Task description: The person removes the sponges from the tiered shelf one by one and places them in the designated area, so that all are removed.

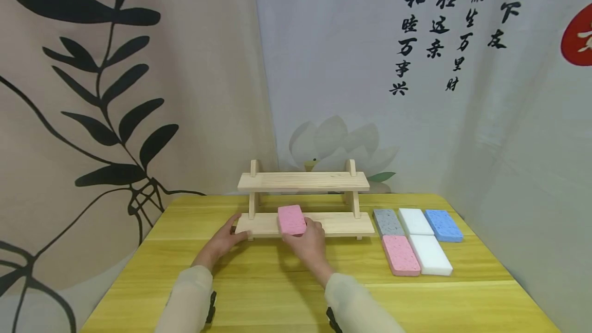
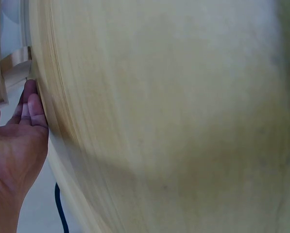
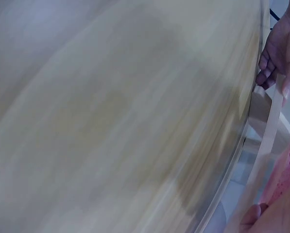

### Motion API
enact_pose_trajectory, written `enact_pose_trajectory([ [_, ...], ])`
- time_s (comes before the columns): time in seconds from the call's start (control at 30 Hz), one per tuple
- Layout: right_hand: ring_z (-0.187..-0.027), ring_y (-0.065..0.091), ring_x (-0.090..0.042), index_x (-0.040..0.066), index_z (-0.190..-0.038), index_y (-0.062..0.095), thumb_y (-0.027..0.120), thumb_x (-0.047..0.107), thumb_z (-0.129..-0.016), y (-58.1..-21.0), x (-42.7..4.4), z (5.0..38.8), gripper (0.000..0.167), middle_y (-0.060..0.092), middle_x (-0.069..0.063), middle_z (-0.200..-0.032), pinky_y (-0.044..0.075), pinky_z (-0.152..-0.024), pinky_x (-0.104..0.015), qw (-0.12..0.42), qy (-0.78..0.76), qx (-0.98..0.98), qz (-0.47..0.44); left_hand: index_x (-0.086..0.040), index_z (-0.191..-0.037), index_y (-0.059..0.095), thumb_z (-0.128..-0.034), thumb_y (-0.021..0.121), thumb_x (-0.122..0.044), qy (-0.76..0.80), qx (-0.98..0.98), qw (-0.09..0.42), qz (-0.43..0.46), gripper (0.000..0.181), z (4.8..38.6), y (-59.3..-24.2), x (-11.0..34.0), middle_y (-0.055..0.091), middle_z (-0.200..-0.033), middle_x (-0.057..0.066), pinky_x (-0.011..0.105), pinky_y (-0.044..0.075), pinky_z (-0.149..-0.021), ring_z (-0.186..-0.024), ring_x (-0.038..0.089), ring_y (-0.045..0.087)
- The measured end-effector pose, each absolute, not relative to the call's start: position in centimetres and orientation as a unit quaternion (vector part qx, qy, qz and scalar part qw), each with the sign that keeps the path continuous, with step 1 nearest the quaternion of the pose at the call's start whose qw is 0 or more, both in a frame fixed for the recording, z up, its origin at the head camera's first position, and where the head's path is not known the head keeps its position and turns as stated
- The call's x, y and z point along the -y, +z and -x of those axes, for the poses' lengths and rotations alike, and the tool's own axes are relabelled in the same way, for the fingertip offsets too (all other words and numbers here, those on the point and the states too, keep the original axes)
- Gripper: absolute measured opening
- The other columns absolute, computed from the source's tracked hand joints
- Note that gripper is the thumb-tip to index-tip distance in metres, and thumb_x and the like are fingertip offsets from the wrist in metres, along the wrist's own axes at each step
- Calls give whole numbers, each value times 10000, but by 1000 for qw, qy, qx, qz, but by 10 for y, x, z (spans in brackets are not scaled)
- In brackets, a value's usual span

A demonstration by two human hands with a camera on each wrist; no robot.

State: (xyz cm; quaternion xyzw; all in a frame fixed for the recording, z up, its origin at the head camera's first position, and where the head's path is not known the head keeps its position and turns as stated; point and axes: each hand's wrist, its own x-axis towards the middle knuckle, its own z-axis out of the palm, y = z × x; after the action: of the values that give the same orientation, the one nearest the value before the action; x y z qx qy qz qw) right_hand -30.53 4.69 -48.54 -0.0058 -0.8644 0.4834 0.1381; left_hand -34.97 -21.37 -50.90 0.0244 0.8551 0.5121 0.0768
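A two-tier wooden shelf (image 1: 342,223) stands at the back of the table. My left hand (image 1: 220,243) grips the left end of its lower board, thumb at the front edge and fingers around the side. My right hand (image 1: 311,245) holds a pink sponge (image 1: 291,219) by its lower right part, over the middle of that board. The sponge leans back; whether it touches the board cannot be told. In the right wrist view, the pink sponge (image 3: 286,170) shows partly behind the right hand, and the left hand (image 3: 283,46) is at the board's far end.
Right of the shelf lie a grey sponge (image 1: 388,222), a second pink sponge (image 1: 401,256), two white sponges (image 1: 415,221) and a blue sponge (image 1: 444,225), close together. The yellow wood-grain table (image 1: 268,292) ends just behind the shelf, before a printed curtain (image 1: 213,91).
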Motion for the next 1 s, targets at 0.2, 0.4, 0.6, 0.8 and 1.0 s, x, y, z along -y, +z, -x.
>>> enact_pose_trajectory([
  [0.2, -1033, 523, -281, -30, -1324, 551, 849, 304, -738, -485, -68, 307, 738, 556, -151, -1174, 472, -903, -461, 124, 487, 864, -3, -141, -1596, 144, -940, 671, -444, 514, -854, 77, -28, 895, 350, -508, 214, 431, -1419, 300, 585, 390, -1010, -1258, 428, 480],
  [0.4, -1079, 534, -290, -15, -1344, 545, 838, 294, -742, -483, -90, 307, 737, 555, -164, -1231, 460, -935, -475, 112, 483, 868, -11, -139, -1594, 151, -938, 672, -445, 511, -856, 76, -29, 892, 350, -507, 214, 435, -1416, 297, 587, 389, -1012, -1251, 423, 485],
  [0.6, -1067, 546, -291, -28, -1351, 544, 832, 295, -756, -483, -110, 305, 736, 553, -176, -1226, 471, -923, -468, 105, 482, 870, -27, -142, -1593, 149, -955, 654, -433, 504, -860, 75, -27, 865, 347, -506, 215, 439, -1411, 297, 592, 395, -1000, -1242, 418, 493],
  [0.8, -1057, 550, -275, -37, -1349, 542, 829, 280, -774, -485, -125, 301, 716, 546, -172, -1232, 481, -910, -450, 106, 483, 868, -40, -132, -1591, 156, -960, 651, -420, 504, -860, 76, -25, 852, 346, -507, 214, 464, -1384, 286, 586, 395, -1000, -1216, 398, 513],
  [1.0, -1068, 544, -293, -60, -1352, 527, 821, 243, -775, -483, -141, 298, 715, 541, -192, -1234, 464, -929, -468, 106, 497, 860, -41, -128, -1591, 159, -955, 658, -419, 503, -861, 73, -26, 859, 346, -507, 214, 467, -1381, 288, 589, 404, -987, -1209, 399, 520],
])
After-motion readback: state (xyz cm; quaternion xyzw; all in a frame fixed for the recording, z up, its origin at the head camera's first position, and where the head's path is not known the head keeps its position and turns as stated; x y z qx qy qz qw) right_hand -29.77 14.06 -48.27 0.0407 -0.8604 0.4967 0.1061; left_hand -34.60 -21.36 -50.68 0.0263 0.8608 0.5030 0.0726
